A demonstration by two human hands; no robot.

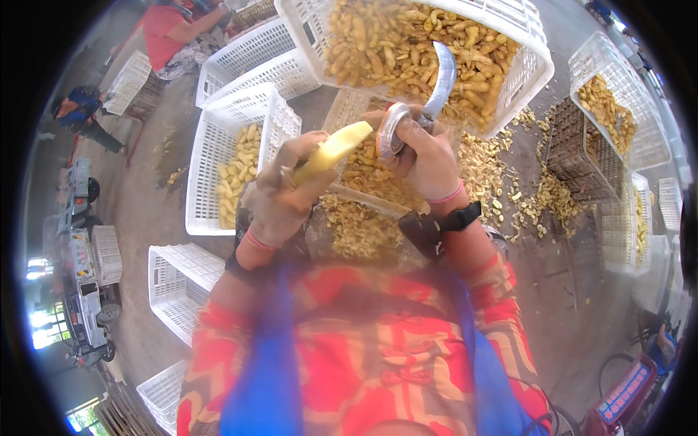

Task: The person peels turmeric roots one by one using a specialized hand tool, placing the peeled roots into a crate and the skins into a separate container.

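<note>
My left hand [289,191] is closed around a peeled, pale yellow vegetable piece [335,150], its cut end pointing up and right. In my right hand [422,147] is a curved knife [443,76], blade up, together with a round, silvery, tape-wrapped object [391,131] whose exact kind I cannot tell. The two hands are close together above a shallow crate [376,206] of brownish pieces and peelings. Beyond them, a large white plastic crate [436,98] holds many unpeeled brownish-yellow pieces. Peeled pieces [240,171] lie in a white crate [210,163] at the left.
Peelings [482,174] litter the floor beside the shallow crate. White crates [182,272] stand at lower left, and further filled crates [621,120] at right. A person in a red top [169,38] sits at upper left; another person [82,111] is farther off. Small vehicles [87,289] stand far left.
</note>
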